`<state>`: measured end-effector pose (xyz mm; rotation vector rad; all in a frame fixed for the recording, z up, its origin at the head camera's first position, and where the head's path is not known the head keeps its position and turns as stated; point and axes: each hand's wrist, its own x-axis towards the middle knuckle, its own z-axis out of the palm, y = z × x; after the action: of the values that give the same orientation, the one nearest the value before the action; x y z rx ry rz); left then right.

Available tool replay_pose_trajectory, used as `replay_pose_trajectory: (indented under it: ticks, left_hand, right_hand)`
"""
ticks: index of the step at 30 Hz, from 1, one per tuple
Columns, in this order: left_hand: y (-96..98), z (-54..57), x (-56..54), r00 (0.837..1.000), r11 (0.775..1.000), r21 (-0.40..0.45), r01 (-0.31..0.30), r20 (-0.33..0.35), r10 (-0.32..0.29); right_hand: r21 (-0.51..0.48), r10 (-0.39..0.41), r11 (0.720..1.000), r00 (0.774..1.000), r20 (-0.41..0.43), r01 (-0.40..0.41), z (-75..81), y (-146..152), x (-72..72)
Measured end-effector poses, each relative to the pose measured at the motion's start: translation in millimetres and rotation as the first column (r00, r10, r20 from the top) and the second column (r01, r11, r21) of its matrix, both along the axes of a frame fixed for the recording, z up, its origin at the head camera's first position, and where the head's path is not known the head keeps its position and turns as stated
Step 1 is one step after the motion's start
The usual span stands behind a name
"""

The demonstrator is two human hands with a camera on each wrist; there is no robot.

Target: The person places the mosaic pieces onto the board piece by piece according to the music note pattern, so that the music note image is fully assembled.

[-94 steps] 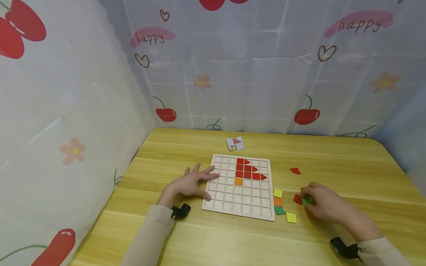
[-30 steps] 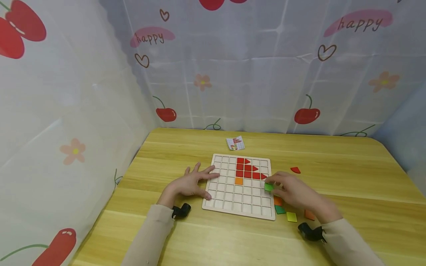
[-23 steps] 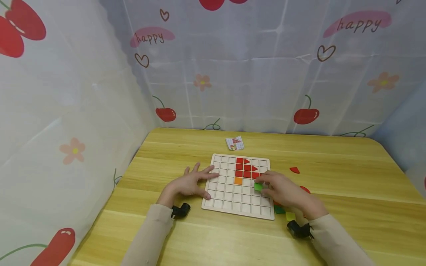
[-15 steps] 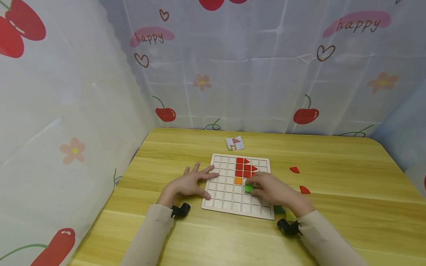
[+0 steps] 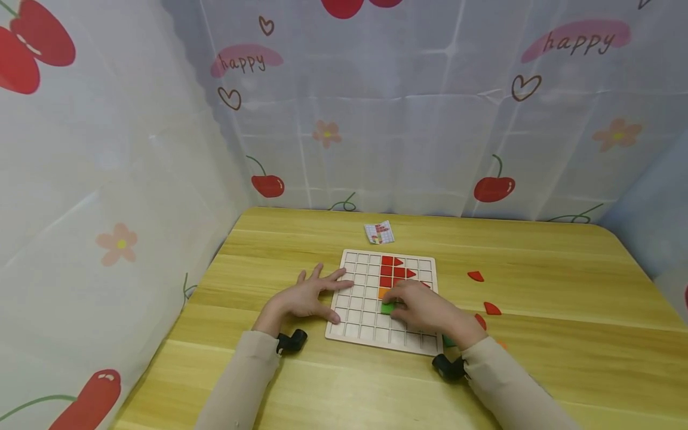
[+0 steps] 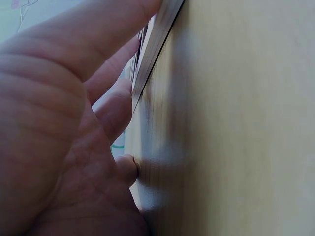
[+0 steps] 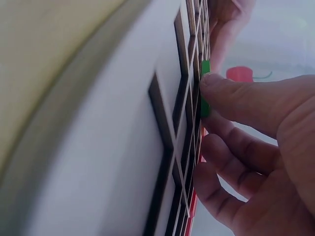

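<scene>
A pale wooden grid board [image 5: 357, 329] lies on the table. Red square and pointed tiles [image 5: 387, 271] fill cells in its upper middle, with an orange square tile [image 5: 383, 293] under them. Thumb and index finger of my right hand [image 5: 427, 307] pinch a green square tile [image 5: 387, 308] at the cell just below the orange one. The right wrist view shows this green tile [image 7: 205, 98] against the grid, under the thumb. My left hand [image 5: 305, 297] is spread, its thumb and fingertips resting on the board's left edge. My right hand hides some cells.
Red quarter-round tiles [image 5: 491, 309] and other loose tiles lie right of the board, partly covered by my right forearm. Behind the board is a small printed picture card [image 5: 379, 232]. A patterned curtain [image 5: 376, 119] stands behind the table.
My right hand has picked up the green tile from the loose pieces and carried it left across the board to the cell below the orange tile. My left hand stays in place.
</scene>
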<state>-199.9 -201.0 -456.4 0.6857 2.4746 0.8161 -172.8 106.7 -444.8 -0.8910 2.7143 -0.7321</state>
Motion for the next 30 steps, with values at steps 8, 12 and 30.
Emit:
replay_pose_trajectory:
  ticks: [8, 12, 30]
  left_hand:
    - [-0.6, 1.3, 0.5, 1.0, 1.0, -0.007, -0.001, 0.002, 0.001]
    - [-1.1, 2.0, 1.2, 1.0, 1.0, -0.009, 0.001, -0.001, -0.001]
    - [0.4, 2.9, 1.5, 1.0, 1.0, -0.007, 0.001, 0.007, -0.001]
  right_hand:
    - [0.007, -0.028, 1.0, 1.0, -0.003, 0.028, 1.0, -6.4, 0.6]
    - [-0.003, -0.033, 0.999, 0.999, 0.006, 0.034, 2.8, -7.8, 0.2]
    - [-0.02, -0.003, 1.0, 1.0, 0.007, 0.004, 14.4, -0.5, 6.7]
